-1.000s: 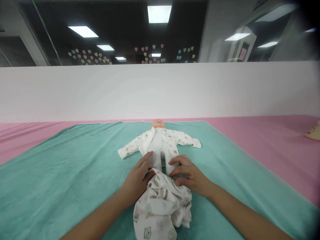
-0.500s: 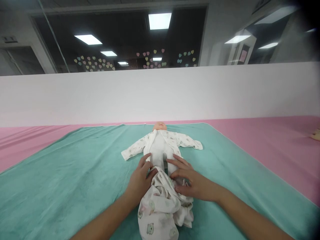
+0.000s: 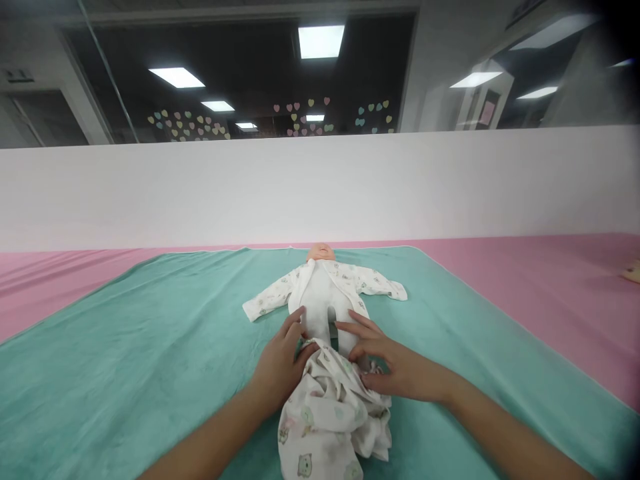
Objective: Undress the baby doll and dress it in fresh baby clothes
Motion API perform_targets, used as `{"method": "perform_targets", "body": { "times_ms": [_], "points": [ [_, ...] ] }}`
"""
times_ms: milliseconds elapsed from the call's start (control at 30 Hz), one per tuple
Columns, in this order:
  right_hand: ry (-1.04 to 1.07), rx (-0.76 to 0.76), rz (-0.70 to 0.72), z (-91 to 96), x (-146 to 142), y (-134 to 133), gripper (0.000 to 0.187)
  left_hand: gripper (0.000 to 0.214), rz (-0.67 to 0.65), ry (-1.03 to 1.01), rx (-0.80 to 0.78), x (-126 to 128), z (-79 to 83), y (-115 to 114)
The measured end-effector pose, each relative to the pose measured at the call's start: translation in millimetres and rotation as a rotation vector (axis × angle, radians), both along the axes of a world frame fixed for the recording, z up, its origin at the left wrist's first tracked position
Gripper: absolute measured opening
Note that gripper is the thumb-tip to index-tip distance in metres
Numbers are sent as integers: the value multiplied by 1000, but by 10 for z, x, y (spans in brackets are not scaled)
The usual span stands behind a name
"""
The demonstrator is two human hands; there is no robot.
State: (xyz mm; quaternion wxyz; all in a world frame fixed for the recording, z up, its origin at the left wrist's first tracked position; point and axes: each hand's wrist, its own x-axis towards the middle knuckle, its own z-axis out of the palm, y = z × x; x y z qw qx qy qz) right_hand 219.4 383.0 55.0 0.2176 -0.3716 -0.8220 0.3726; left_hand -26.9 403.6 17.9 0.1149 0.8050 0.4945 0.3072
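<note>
The baby doll (image 3: 319,293) lies face up mid-towel, wearing a white printed sleepsuit (image 3: 330,420) with its lower half bunched below the legs. Under it are a teal towel (image 3: 125,320) and pink sheet (image 3: 550,280), before a white partition (image 3: 320,193) and heart-stickered glass (image 3: 305,113). Your left hand (image 3: 280,367) rests curled, fingers apart, against the leg and cloth; your right hand (image 3: 395,370) spreads its fingers on the bunched cloth.

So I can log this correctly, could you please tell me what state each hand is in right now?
Left hand: half-closed at the sleepsuit edge; grip cannot be told.
Right hand: partly open, fingertips on the sleepsuit; grip cannot be told.
</note>
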Motion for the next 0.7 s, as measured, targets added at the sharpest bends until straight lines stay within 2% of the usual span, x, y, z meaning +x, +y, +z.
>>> {"method": "perform_targets", "body": {
  "times_ms": [100,233,367,567,700],
  "points": [
    [60,21,-83,-85,-37,12,6,19,-37,6,24,-2,0,2],
    [129,113,-247,-230,-86,70,4,26,-47,-13,22,-11,39,17],
    [139,157,-372,-315,-124,144,13,31,5,-54,-39,-14,58,102],
    [171,102,-429,-350,-153,228,21,31,83,-31,-63,52,114,297],
    [7,230,-453,-323,-116,278,19,33,103,2,-26,125,167,402]
  ]
}}
